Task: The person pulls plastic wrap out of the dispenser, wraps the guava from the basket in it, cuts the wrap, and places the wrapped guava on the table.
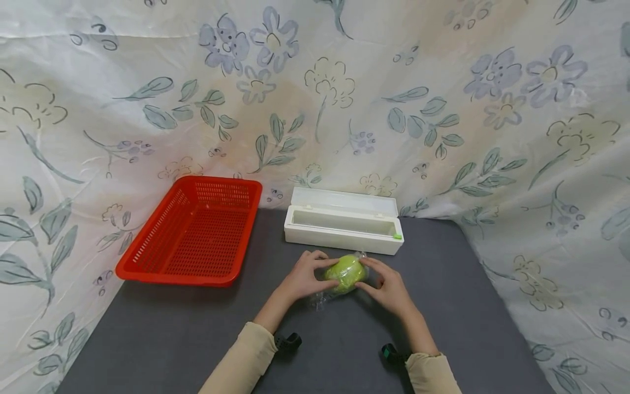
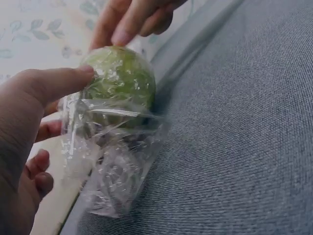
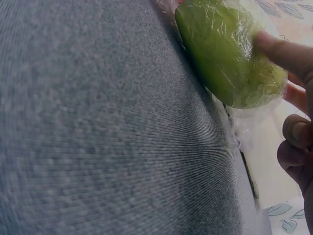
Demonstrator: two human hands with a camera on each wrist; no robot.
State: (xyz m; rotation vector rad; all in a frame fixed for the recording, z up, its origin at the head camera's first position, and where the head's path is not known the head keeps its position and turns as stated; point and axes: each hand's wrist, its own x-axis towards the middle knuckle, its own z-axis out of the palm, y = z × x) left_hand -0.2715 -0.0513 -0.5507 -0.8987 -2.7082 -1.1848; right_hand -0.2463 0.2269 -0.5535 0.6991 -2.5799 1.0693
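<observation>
A green fruit wrapped in clear cling film sits low over the dark grey table, between both hands. My left hand holds its left side, thumb in front and fingers behind. On the opposite side, the right hand grips it between thumb and fingertips. Crumpled loose film hangs off the fruit's left end in the left wrist view. Seen from the right wrist, the fruit looks rounded and smooth under the film, with the right thumb pressed on it.
Just behind the hands stands a long white cling film box, its lid raised and a small green piece at its right front. To the left lies a red plastic basket. A floral cloth hangs behind the table.
</observation>
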